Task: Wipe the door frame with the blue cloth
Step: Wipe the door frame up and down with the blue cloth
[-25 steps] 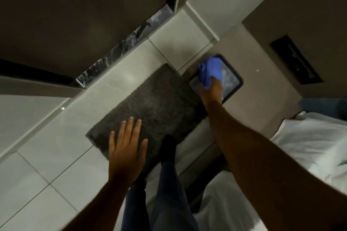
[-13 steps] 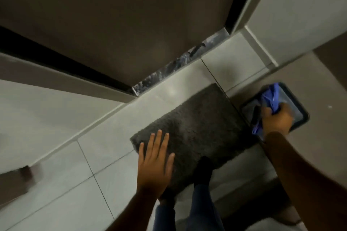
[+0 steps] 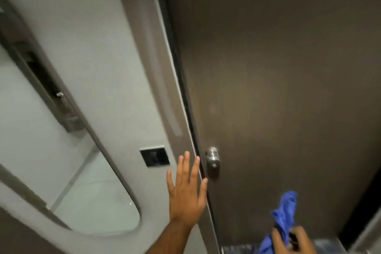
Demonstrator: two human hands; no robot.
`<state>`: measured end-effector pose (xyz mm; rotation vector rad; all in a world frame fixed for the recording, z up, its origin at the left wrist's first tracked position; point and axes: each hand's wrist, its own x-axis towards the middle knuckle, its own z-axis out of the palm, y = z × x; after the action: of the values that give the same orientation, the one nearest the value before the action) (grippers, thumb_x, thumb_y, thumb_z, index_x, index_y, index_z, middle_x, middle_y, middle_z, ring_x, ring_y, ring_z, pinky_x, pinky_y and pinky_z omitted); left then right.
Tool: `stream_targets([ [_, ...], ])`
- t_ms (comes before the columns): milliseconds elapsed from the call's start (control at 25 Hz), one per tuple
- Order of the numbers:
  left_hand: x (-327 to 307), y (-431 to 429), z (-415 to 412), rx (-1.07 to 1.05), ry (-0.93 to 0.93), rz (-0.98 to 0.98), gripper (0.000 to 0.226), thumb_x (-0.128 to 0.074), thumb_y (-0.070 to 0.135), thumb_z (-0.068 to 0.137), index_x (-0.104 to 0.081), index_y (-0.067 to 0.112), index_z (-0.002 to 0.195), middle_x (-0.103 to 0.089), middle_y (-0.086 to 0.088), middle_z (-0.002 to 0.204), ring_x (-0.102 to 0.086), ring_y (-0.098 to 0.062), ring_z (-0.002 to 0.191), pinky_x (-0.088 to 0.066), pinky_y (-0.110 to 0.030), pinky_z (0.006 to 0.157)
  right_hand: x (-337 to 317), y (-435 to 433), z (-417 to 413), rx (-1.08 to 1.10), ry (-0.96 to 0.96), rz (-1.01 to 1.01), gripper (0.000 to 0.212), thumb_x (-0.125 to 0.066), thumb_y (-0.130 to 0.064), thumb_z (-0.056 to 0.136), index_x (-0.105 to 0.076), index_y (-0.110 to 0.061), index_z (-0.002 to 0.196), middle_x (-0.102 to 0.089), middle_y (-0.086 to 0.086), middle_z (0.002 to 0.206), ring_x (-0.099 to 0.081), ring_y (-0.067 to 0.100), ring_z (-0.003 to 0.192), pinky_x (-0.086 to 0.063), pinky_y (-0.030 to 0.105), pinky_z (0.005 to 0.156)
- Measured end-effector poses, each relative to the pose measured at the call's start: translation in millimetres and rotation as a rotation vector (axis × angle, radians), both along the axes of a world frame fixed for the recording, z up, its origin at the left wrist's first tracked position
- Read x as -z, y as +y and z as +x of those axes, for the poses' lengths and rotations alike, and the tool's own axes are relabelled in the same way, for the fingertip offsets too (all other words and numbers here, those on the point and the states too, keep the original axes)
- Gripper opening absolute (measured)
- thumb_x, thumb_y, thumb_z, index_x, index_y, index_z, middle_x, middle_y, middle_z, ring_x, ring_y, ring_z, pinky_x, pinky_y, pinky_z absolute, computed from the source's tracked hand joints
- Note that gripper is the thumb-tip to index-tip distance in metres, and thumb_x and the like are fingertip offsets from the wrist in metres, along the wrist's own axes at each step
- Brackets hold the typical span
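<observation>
The right hand point(image 3: 292, 241), low at near right, grips the bunched cloth point(image 3: 283, 216), ready for wiping. The left hand point(image 3: 186, 194), fingers spread and empty, hovers by the frame point(image 3: 162, 88), probably to steady.

This looks like a hotel room or a small apartment entry, seen at a doorway. A tall dark brown door point(image 3: 278, 88) fills the right side, fitted with a round silver knob point(image 3: 213, 158) near its edge. Beside it runs a grey-brown door frame point(image 3: 156, 68) set into a plain pale wall point(image 3: 92, 37) — smooth, painted, residential in finish. A dark rectangular switch plate point(image 3: 154, 157) sits on that wall just beside the frame. To the left a large mirror point(image 3: 68, 181) with a rounded corner reflects pale surfaces — the kind of fitting found near a bathroom or bedroom entrance.
</observation>
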<state>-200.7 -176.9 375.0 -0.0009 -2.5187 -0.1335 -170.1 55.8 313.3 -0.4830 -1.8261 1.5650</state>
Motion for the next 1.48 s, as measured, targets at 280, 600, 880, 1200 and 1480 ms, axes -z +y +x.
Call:
stream_targets([
  [280, -187, -95, -61, -0.050, 0.386, 0.096, 0.072, -0.034, 0.045, 0.110, -0.011, 0.026, 0.175, -0.007, -0.009, 0.185, -0.008, -0.027, 0.171, 0.001, -0.058, 0.134, -146, -125, -49, -0.223, 0.232, 0.124, 0.036, -0.094, -0.012, 0.071, -0.059, -0.021, 0.075, -0.060, 0.002, 0.061, -0.057, 0.006, 0.058, -0.047, 0.016, 0.060],
  [600, -309, -138, -156, -0.062, 0.631, 0.082, 0.069, -0.034, 0.035, 0.111, -0.013, 0.025, 0.176, -0.008, -0.004, 0.185, -0.008, -0.026, 0.171, -0.009, -0.058, 0.136, -205, -216, -119, -0.417, 0.419, 0.456, 0.038, -0.087, 0.001, 0.072, -0.069, -0.019, 0.099, -0.064, -0.008, 0.088, -0.063, 0.018, 0.071, -0.058, 0.040, 0.064],
  [880, -296, -149, -179, -0.052, 0.750, 0.036, 0.067, -0.031, 0.038, 0.112, -0.012, 0.030, 0.176, -0.008, -0.002, 0.185, -0.008, -0.027, 0.171, -0.003, -0.055, 0.135, -169, -231, -159, -0.373, 0.618, 0.630, 0.034, -0.082, -0.020, 0.075, -0.069, -0.020, 0.106, -0.059, -0.010, 0.112, -0.064, 0.010, 0.096, -0.056, 0.024, 0.077],
  [1200, -294, -151, -183, -0.037, 0.778, 0.031, 0.062, -0.015, 0.040, 0.116, -0.010, 0.030, 0.177, -0.008, -0.002, 0.185, -0.008, -0.027, 0.171, -0.001, -0.054, 0.136, -140, -233, -184, -0.126, 0.576, 1.056, 0.054, -0.067, -0.053, 0.082, -0.055, -0.031, 0.130, -0.046, 0.002, 0.153, -0.050, 0.023, 0.132, -0.023, 0.032, 0.119],
  [1480, -294, -151, -184, -0.023, 0.786, 0.026, 0.062, -0.011, 0.040, 0.116, -0.012, 0.029, 0.176, -0.010, -0.003, 0.184, -0.010, -0.028, 0.171, -0.005, -0.055, 0.136, -132, -233, -192, -0.014, 0.490, 1.286, 0.093, -0.053, -0.050, 0.093, -0.006, -0.032, 0.172, 0.002, -0.004, 0.182, 0.003, 0.018, 0.170, 0.007, 0.044, 0.139],
])
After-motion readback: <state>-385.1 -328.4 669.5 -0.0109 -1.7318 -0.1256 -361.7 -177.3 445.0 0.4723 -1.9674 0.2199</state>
